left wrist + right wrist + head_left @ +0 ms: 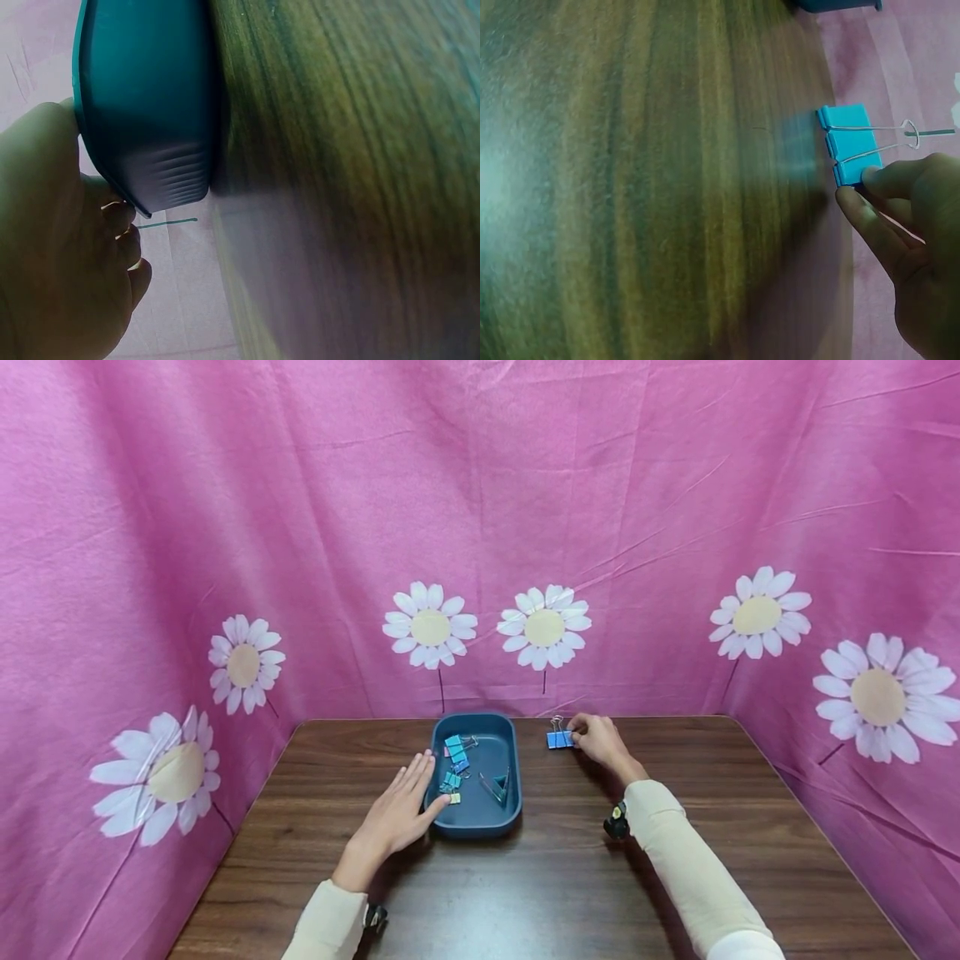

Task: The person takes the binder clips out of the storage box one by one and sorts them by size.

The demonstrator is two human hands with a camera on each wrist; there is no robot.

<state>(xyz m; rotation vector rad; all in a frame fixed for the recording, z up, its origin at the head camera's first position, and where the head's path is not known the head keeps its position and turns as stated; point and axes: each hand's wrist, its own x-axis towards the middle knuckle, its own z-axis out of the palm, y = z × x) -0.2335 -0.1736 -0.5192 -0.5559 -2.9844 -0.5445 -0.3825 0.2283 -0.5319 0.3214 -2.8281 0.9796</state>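
- A table of dark brown wood, with streaky grain and rounded back corners, had a pale patch of glare near the front.
- A pink cloth hung behind the table and along its left and right sides, with soft folds and some slanting creases toward the right.
- Two white flowers with cream centres stood side by side on the back of the cloth.
- Two more flowers were on the left, the nearer one looking larger.
- Another pair of flowers showed on the right.
- Thin dark stems ran down below the flowers.
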